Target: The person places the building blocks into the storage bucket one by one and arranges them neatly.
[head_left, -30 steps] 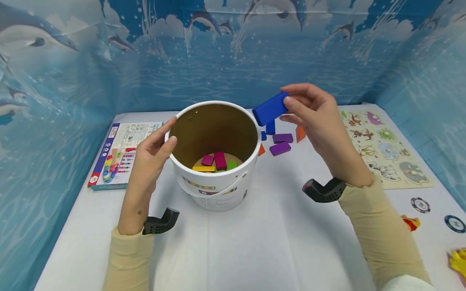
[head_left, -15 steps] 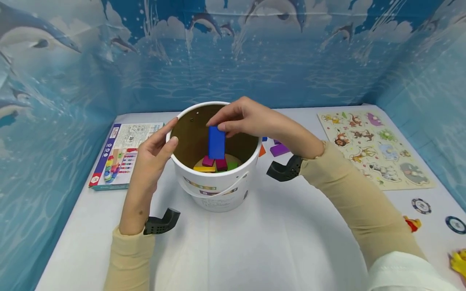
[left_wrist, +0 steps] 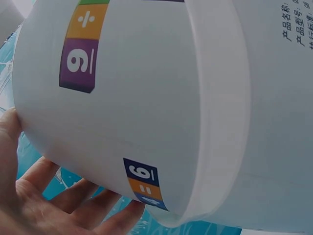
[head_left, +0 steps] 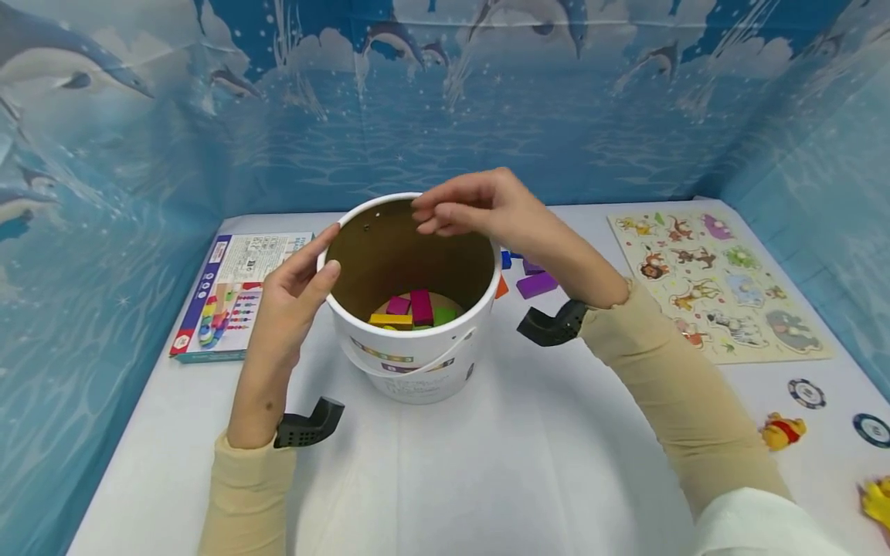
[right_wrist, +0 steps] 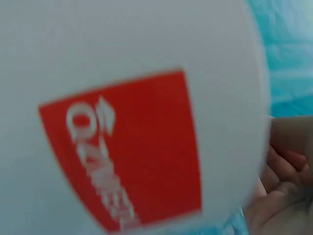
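my left hand [head_left: 295, 297] holds the white bucket [head_left: 431, 344] at its side, the thumb by the rim and the other fingers laid around the outer wall. my right hand [head_left: 490, 207] is above the mouth of it, toward the far right part; these fingers are bent loosely, the gap to the thumb is narrow, and i see nothing held there. on the bottom of the bucket lie a yellow block [head_left: 391, 320], a long magenta block [head_left: 421, 308], a shorter-looking magenta piece [head_left: 399, 305] and a green block [head_left: 443, 315] (more can be hidden behind the near wall, i cannot tell). outside, to the right of the bucket, a purple block [head_left: 537, 285], an orange block [head_left: 502, 287] and a blue block [head_left: 506, 259] lie on the table.

i judge these blocks to be light, stiff and hardly fragile, with smooth faces which may slip a little. the best hold, i think, is thumb and fingertips on two opposite sides, near one end. the bucket looks light also, so a hand at its rim should keep it steady.
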{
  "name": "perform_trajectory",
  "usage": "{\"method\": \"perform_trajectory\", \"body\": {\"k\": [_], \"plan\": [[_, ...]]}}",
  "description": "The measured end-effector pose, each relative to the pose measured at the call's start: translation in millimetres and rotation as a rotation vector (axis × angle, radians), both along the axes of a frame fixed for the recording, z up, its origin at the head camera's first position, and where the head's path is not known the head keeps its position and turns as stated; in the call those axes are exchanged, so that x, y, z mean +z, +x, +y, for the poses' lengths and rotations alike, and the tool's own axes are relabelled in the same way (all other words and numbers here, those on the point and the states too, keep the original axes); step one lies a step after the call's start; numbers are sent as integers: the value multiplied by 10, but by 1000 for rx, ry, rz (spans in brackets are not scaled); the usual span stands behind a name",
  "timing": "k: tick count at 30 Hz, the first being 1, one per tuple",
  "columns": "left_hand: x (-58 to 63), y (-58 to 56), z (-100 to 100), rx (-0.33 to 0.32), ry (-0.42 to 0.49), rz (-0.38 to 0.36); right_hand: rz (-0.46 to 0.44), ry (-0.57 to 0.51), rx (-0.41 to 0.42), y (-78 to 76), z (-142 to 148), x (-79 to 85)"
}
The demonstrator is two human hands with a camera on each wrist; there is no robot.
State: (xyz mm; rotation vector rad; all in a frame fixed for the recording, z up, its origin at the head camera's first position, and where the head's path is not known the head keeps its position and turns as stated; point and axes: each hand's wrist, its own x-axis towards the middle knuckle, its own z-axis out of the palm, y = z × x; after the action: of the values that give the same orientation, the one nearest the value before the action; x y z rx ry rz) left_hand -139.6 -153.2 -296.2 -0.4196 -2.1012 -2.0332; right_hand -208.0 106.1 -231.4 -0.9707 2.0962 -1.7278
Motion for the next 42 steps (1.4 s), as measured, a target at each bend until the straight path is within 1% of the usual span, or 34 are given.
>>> {"method": "perform_trajectory", "body": {"k": [1,3,5,6,8,10,11,13,15,17,19,22,24,27,29,31,33,36,39,42], "plan": [[0,0,2,-1,0,0,-5,-78,-56,-1,92,-32],[1,0,3,2,-5,0,-47,-224,-181,-19,293,-132],[3,3,1,6,-5,-1,-131,-343,-326,-56,480,-286],[4,6,0,8,-5,-1,-179,-382,-396,-80,556,-389],[5,10,-1,12,-3,-2,-271,-396,-534,-121,659,-638],[5,9,1,12,2,-2,-348,-333,-637,-140,697,-921],[6,9,4,12,3,-2,-368,-274,-670,-144,697,-1069],[6,7,7,13,3,-3,-369,-141,-699,-133,666,-1340],[7,6,9,16,2,-2,-341,-28,-709,-118,614,-1557],[7,6,10,20,0,-3,-266,54,-713,-117,559,-1718],[6,6,8,24,-2,-1,-170,114,-733,-134,504,-1828],[4,5,6,25,-3,0,-9,199,-773,-175,428,-1926],[3,5,6,24,-3,0,79,269,-800,-200,385,-1965],[3,5,7,25,-6,0,174,332,-813,-230,338,-2004],[3,4,11,25,-7,1,212,354,-821,-242,329,-2015],[1,4,15,22,-5,1,229,349,-826,-248,335,-2022],[-1,3,18,17,-5,0,213,333,-820,-237,354,-2017],[-1,6,19,18,-13,-4,131,280,-789,-204,395,-2003],[-1,9,16,28,-20,-3,-12,198,-741,-153,442,-1946],[0,13,10,31,-20,-1,-197,89,-704,-86,488,-1807]]}}
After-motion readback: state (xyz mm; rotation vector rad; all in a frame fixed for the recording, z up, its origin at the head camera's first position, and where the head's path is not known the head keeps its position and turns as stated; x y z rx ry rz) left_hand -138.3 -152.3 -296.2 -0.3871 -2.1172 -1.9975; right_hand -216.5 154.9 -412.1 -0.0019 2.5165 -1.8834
